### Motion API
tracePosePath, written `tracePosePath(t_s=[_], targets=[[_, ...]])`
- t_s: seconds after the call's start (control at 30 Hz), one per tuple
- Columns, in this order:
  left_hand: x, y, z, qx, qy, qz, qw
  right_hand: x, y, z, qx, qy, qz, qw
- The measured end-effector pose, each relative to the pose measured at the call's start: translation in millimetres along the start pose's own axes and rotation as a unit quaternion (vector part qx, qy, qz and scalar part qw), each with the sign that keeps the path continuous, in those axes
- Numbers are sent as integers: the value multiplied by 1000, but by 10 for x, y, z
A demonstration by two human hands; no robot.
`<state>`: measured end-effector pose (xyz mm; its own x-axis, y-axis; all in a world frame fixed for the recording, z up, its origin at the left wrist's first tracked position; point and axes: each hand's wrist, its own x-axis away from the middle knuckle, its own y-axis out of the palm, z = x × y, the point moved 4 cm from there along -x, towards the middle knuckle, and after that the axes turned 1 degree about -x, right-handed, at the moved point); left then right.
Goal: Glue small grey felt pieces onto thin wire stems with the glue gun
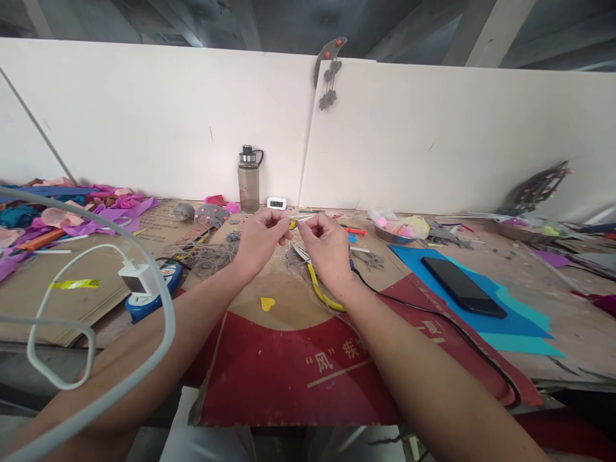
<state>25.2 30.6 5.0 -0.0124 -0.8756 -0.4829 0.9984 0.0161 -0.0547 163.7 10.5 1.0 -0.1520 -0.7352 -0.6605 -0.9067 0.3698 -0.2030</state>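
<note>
My left hand (262, 239) is closed in a pinch above the cardboard sheet (260, 369), with a small yellow piece (292, 224) at its fingertips. Close beside it, my right hand (328, 249) pinches too, near a thin pale sliver; the fingers hide most of what it holds. Under my right hand lies a cutting tool with yellow handles (321, 292), its metal jaws pointing away from me. A yellow heart cutout (267, 303) rests flat on the cardboard, nearer to me. Tangled grey yarn (212, 256) lies left of my left hand.
At the back stand a bottle (249, 183) and a small digital clock (276, 203). A black phone (462, 285) lies on blue sheets (520, 321) at right. A black cable (433, 311) crosses the cardboard. At left are a blue tape measure (144, 309) and a white charger (139, 280).
</note>
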Motion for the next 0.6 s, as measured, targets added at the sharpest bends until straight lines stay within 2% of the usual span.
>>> tracePosePath(t_s=[0.3, 0.47, 0.6], targets=[[13, 47, -34, 44, -22, -38, 998, -13, -23, -4, 15, 9, 11, 1000], [20, 89, -27, 125, -63, -61, 988, -28, -18, 18, -8, 29, -16, 999], [33, 107, 7, 159, -97, -92, 978, -54, -57, 43, -21, 49, -6, 999]])
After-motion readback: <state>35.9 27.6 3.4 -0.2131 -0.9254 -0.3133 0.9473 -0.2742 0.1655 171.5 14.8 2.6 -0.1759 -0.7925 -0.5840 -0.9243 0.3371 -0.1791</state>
